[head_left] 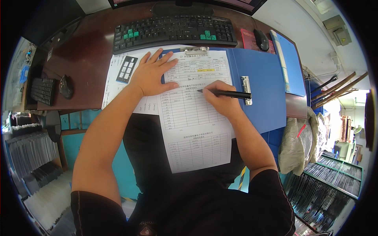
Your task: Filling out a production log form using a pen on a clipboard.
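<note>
Head view: right hand (pixel 220 98) pinches black pen (pixel 226 93) on white form (pixel 193 118) (blue folder (pixel 260 86) beneath); left hand (pixel 151 74) spread flat.

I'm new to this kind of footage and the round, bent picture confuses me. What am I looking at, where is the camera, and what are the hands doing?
There is no machine here: the camera sits on a person's head and looks down, and its wide lens bends straight edges near the rim. The two forearms coming up from below are the wearer's own. The left hand lies flat on a printed form, pinning it down. The right hand has its grip closed on a black pen, tip on the paper. The form rests on an open blue folder on a dark wooden desk. Beyond it are a black keyboard with some green keys and a black mouse.
</note>
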Available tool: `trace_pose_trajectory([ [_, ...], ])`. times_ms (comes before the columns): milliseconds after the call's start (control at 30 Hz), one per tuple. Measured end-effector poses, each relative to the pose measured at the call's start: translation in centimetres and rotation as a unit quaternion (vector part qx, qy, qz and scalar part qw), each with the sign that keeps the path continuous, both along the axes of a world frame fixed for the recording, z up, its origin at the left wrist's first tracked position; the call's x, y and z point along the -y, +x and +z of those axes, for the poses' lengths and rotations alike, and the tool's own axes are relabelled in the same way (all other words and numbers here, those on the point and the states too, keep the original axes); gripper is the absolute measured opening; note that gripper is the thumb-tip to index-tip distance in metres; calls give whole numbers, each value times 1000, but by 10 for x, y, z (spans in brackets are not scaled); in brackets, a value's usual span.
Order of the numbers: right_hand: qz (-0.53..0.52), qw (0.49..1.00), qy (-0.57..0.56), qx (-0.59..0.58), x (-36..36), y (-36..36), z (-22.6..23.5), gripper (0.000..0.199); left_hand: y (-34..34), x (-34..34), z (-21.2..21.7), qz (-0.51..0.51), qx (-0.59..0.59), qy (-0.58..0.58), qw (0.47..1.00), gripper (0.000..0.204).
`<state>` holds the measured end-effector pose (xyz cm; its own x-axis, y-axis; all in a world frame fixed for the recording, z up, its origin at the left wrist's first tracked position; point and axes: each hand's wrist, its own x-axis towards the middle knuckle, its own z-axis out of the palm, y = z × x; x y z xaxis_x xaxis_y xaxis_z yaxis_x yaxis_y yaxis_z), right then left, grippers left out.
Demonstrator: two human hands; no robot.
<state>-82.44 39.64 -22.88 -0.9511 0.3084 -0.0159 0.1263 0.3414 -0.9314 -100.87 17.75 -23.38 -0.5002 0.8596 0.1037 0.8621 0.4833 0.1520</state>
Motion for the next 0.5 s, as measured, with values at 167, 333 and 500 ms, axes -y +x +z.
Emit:
trace_pose_trajectory([
  [167, 2, 1000, 18, 14, -2, 2, 4, 9, 1, 0, 1, 7, 5, -9, 1000, 78],
  [333, -11, 1000, 10, 0, -1, 1, 1, 9, 0, 0, 1, 10, 5, -21, 1000, 79],
  [500, -18, 1000, 2, -6, -1, 0, 2, 11, 1, 0, 1, 6, 0, -3, 1000, 78],
])
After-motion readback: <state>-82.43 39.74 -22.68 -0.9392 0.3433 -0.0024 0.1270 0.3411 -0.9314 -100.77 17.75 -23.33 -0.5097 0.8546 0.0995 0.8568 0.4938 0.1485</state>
